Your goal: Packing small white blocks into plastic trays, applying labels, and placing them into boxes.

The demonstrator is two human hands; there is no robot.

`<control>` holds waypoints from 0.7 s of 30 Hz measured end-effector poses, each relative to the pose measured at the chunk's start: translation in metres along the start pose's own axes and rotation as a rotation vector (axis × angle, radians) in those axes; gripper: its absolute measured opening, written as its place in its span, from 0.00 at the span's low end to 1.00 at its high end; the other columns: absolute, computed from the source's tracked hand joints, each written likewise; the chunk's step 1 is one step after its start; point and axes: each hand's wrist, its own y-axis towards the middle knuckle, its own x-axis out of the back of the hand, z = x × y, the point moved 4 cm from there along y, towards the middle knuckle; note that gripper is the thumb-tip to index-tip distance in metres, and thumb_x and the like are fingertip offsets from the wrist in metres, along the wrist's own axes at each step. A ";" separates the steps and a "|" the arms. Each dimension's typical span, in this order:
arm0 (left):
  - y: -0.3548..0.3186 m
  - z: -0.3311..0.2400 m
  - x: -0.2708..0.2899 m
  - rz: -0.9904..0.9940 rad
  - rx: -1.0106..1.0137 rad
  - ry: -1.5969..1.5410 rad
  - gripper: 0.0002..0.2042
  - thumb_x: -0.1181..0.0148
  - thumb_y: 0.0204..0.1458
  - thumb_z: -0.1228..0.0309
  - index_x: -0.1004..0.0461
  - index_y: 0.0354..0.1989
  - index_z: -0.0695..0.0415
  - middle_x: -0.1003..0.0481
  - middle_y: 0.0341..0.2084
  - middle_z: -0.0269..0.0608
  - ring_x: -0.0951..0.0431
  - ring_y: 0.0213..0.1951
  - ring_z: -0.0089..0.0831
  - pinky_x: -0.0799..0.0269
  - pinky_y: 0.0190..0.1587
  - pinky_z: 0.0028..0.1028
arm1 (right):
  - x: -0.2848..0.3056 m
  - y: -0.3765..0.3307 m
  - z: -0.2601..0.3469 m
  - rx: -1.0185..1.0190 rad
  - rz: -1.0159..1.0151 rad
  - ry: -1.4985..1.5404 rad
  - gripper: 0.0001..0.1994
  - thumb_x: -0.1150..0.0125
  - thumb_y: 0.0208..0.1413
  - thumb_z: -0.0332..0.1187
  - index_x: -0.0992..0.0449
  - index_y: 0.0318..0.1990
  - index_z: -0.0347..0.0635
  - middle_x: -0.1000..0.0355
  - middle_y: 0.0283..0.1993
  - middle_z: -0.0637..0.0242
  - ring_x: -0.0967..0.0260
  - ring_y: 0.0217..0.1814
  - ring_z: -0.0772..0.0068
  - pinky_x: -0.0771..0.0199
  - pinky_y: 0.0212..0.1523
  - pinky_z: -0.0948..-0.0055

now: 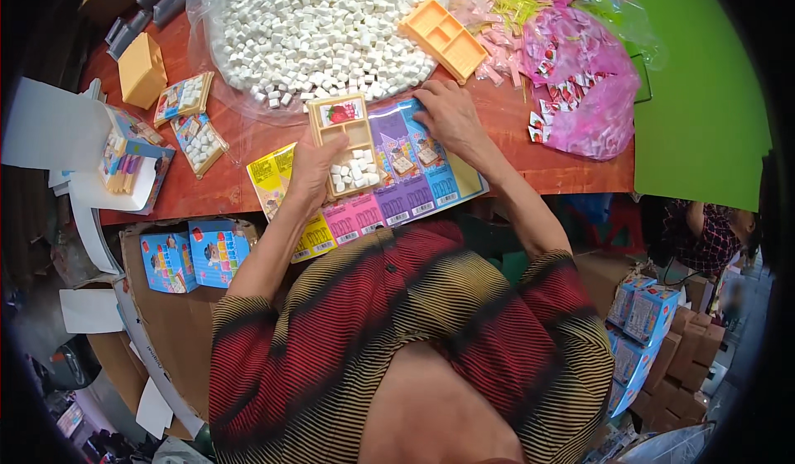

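Note:
In my left hand (310, 166) is a cream divided tray (358, 131), my thumb lying over its rim and middle compartment. A small packet with a strawberry picture (341, 113) fills the tray's top compartment, and loose white cubes (354, 170) lie in the bottom one. Beneath the tray spreads a colourful printed card sheet (397, 203) with yellow, pink, purple and blue panels, partly over the table's front edge. My right hand (451, 118) is closed at the sheet's upper edge, fingers bent and thumb on the blue panel. Just beyond it sits an orange divided tray (445, 38), compartments up.
A clear bag of white cubes (315, 29) covers the table's far middle. Pink bags of small packets (580, 91) lie right, beside a green board (700, 91). Filled trays (199, 143), stacked orange trays (142, 68) and an open box (124, 174) stand left. Cartons (182, 323) flank me.

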 end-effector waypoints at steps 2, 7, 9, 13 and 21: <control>-0.002 0.003 0.000 -0.010 -0.007 -0.016 0.18 0.50 0.42 0.79 0.41 0.44 0.61 0.32 0.36 0.41 0.29 0.34 0.28 0.30 0.36 0.26 | -0.001 -0.006 0.001 0.020 0.011 -0.049 0.11 0.43 0.36 0.30 0.32 0.32 0.43 0.36 0.32 0.64 0.41 0.38 0.63 0.45 0.40 0.67; 0.000 -0.005 -0.007 -0.007 -0.034 -0.028 0.16 0.49 0.41 0.80 0.39 0.42 0.62 0.31 0.34 0.41 0.28 0.33 0.26 0.30 0.35 0.24 | 0.001 -0.005 -0.007 0.101 0.073 0.112 0.09 0.43 0.36 0.30 0.33 0.29 0.44 0.36 0.28 0.66 0.41 0.35 0.65 0.47 0.40 0.67; 0.011 -0.020 -0.013 0.109 0.043 0.253 0.16 0.50 0.41 0.79 0.39 0.42 0.63 0.31 0.34 0.41 0.28 0.34 0.26 0.30 0.35 0.23 | 0.003 -0.004 -0.008 0.107 0.121 0.196 0.08 0.44 0.37 0.30 0.33 0.28 0.44 0.36 0.26 0.67 0.41 0.35 0.66 0.47 0.40 0.68; 0.022 -0.020 -0.021 0.241 0.157 0.221 0.17 0.50 0.40 0.79 0.39 0.42 0.64 0.30 0.34 0.40 0.28 0.33 0.26 0.30 0.35 0.24 | 0.009 0.000 -0.004 0.168 0.106 0.172 0.11 0.44 0.36 0.27 0.32 0.33 0.46 0.35 0.26 0.69 0.40 0.36 0.69 0.48 0.41 0.70; 0.020 -0.015 -0.017 0.147 0.193 0.081 0.15 0.52 0.41 0.80 0.38 0.41 0.63 0.30 0.34 0.42 0.28 0.33 0.28 0.29 0.35 0.26 | 0.010 -0.026 0.026 0.332 0.008 -0.100 0.24 0.47 0.31 0.25 0.35 0.43 0.45 0.39 0.39 0.65 0.42 0.45 0.66 0.53 0.51 0.58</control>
